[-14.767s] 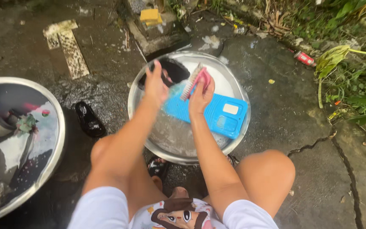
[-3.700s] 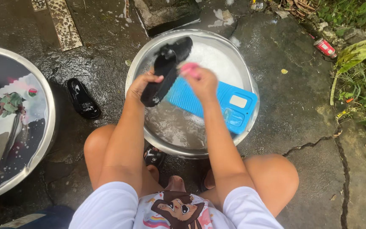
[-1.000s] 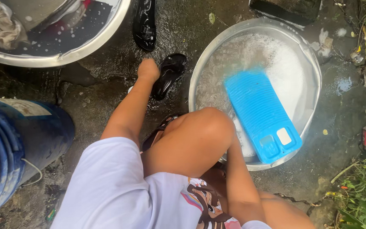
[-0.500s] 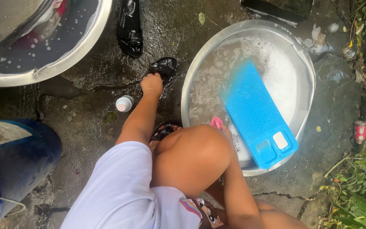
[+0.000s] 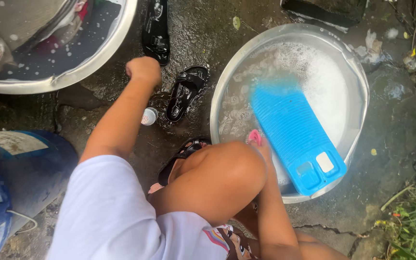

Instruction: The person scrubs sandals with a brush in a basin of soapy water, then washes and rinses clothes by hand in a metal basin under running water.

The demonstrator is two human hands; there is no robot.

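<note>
Wet concrete ground [image 5: 208,29] bears two steel basins [image 5: 362,77], black sandals [image 5: 186,92], a blue barrel [image 5: 20,168].

Two black sandals [image 5: 156,31] [image 5: 186,92] crowded the left grip [image 5: 144,70]; a basin rim [image 5: 99,58] blocked beyond; wet ground beneath lay open.
</note>
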